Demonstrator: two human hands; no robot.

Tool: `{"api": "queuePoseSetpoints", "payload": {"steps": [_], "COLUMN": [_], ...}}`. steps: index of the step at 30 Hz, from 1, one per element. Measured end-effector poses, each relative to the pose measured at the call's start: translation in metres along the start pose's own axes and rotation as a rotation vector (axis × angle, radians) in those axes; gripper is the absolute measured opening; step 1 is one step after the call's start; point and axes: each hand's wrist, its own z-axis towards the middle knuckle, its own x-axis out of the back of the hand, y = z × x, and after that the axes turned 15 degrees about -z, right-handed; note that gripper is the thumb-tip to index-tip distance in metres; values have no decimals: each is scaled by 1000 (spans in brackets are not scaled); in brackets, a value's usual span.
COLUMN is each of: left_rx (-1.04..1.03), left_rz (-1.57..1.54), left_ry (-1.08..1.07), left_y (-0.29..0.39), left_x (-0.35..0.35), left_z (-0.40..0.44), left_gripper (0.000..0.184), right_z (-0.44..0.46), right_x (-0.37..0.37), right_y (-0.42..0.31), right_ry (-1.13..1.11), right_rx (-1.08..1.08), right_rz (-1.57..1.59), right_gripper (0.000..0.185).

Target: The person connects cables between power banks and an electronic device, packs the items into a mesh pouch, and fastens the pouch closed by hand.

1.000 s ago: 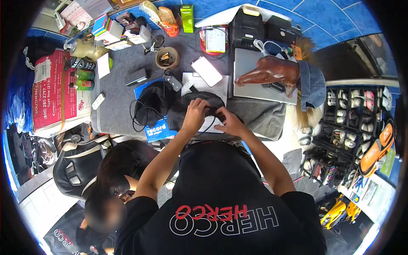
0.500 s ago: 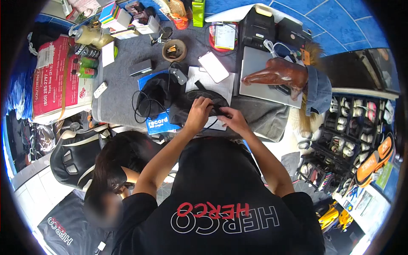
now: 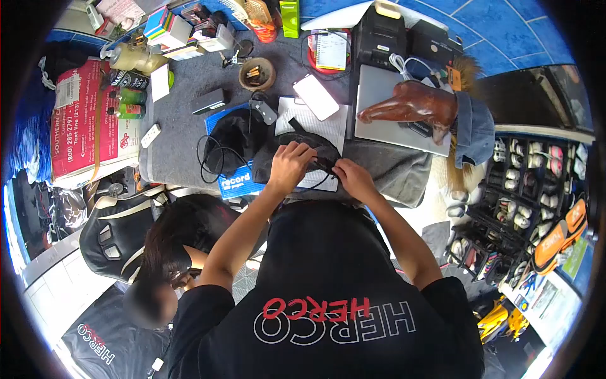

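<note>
A black fabric item [image 3: 302, 143] with a short strap, which looks like a small pouch or cap, lies on an open lined notebook [image 3: 341, 120] at the near side of the table. My left hand [image 3: 291, 165] rests over it with the fingers curled down onto the fabric. At its right end, my right hand [image 3: 355, 178] pinches the dark edge between thumb and fingers. Left of my hands is another black cloth item [image 3: 232, 136] with a thin black cable looped over it. Both partly cover a blue record book [image 3: 237, 182].
A white phone [image 3: 315, 97] lies beyond the black item, near a round bowl [image 3: 257, 74]. To the right are a silver laptop [image 3: 379, 95] and a brown horse-like figure [image 3: 410, 107]. A person with dark hair [image 3: 183, 234] sits close on my left.
My right hand has closed its fingers onto the item's right edge and shifted a little to the right. My left hand has moved slightly left, still on the fabric.
</note>
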Motion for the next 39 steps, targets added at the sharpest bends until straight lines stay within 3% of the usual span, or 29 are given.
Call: {"api": "queuePoseSetpoints", "payload": {"steps": [5,8,9,11,12,14,16,17,19,23,25,27,29,31,33,36,39], "left_rx": [29,24,39,112,161,286,426,433,590,522,525,419,311,302,331,420,466], "left_rz": [7,-120,-119,-114,-65,-1,58,65,-286,-176,-151,-81,-7,39,55,50,23], "left_ry": [58,-17,1,-11,77,204,317,313,265,224,217,400,432,440,412,389,383], "left_y": [9,6,4,-1,-13,-26,-46,-54,-70,-94,-103,-106,-112,-125,-128,-130,-133], "left_x": [-4,0,4,13,10,10,12,11,8,5,12,16,25,29,26,19,14], "left_z": [-6,-17,-19,-25,-29,-28,-32,-37,-44,-42,-43,-45,-52,-62,-64,-62,-65], "left_gripper": [10,13,13,15,17,17,18,18,18,13,9,6,8,11,13,10,10], "right_z": [8,-5,2,28,44,85,130,153,182,201,194,178,157,133,126,123,118], "right_x": [17,-22,-17,-2,-6,-18,-11,-18,-39,-34,-37,-43,-45,-45,-45,-47,-47], "right_y": [-1,41,36,16,13,8,-16,-12,-3,-16,-21,-28,-34,-40,-40,-34,-21], "right_ry": [-353,-379,-389,-190,-199,38,93,107,198,-103,-51,-49,-35,-9,-55,124,128], "right_rx": [-132,25,43,60,81,123,9,-49,-114,-309,-296,-300,-320,-291,-297,-170,-62], "right_rz": [-65,-368,-379,-263,-274,-195,-222,-197,-348,-532,-569,-620,-677,-564,-545,-417,-483], "right_gripper": [21,22,22,28,28,49,69,87,103,113,110,109,108,110,104,82,72]}}
